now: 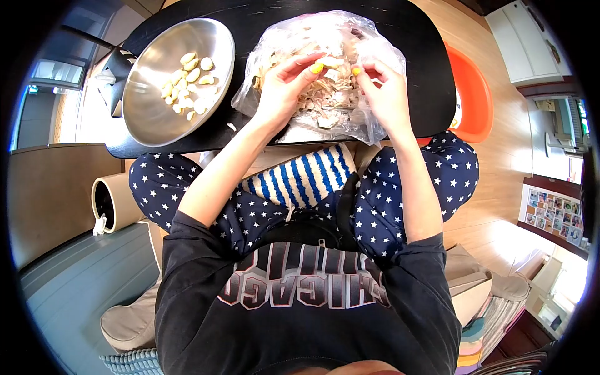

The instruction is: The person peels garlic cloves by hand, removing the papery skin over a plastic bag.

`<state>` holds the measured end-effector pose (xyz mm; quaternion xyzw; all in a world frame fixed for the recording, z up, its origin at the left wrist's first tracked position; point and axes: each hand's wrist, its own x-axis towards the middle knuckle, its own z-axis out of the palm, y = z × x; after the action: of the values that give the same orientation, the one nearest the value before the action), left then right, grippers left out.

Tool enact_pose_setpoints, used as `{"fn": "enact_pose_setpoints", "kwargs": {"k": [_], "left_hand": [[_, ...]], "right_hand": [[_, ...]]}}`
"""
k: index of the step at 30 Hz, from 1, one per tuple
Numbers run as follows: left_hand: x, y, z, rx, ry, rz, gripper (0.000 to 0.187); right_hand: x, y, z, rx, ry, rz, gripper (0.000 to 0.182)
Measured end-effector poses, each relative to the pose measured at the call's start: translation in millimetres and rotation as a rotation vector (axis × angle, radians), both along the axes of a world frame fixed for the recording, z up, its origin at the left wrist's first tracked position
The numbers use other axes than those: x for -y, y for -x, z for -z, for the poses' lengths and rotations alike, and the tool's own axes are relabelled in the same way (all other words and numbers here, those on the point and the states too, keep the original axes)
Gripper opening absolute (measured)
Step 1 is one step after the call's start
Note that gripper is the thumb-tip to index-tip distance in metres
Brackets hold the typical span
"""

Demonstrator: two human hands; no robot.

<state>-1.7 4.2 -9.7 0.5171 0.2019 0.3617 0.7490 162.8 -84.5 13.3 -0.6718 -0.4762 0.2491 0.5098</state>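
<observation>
My left hand point(289, 84) is over an opened clear plastic bag point(390, 56), its thumb and fingers pinching a pale garlic clove point(331, 63). Just to the right, my right hand point(385, 90) has thumb and fingertips drawn together; anything between them is too small to make out. Dry garlic skins point(325, 100) fill the bag beneath both hands. Left of the bag, a wide steel bowl point(147, 94) holds several peeled garlic cloves point(184, 81), gathered toward its right side.
Bag and bowl stand on a black table point(250, 19) with rounded corners. A small scrap of skin point(232, 127) lies near its front edge. Beyond the right edge is an orange basin point(472, 94). A blue-and-white striped cloth item point(300, 178) rests on my lap.
</observation>
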Motion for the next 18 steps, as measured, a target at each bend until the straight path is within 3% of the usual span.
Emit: {"fn": "enact_pose_setpoints", "kwargs": {"k": [2,4,6,12,18], "left_hand": [[1,-1,0,0.065,0.021,-0.018,0.029],[1,-1,1,0.035,-0.041,-0.019,0.031],[3,-2,-1,0.005,-0.104,-0.021,0.032],[10,-4,-11,0.123,0.022,0.039,0.052],[11,-4,-13,0.126,0.164,0.059,0.053]], "right_hand": [[-1,1,0,0.012,0.027,-0.01,0.021],[-2,11,-7,-0.475,-0.046,-0.143,0.025],[-1,14,-4,-0.427,-0.093,-0.19,0.027],[0,18,-2,-0.232,-0.148,-0.111,0.023],[0,23,-7,-0.157,-0.305,-0.157,0.02]]}}
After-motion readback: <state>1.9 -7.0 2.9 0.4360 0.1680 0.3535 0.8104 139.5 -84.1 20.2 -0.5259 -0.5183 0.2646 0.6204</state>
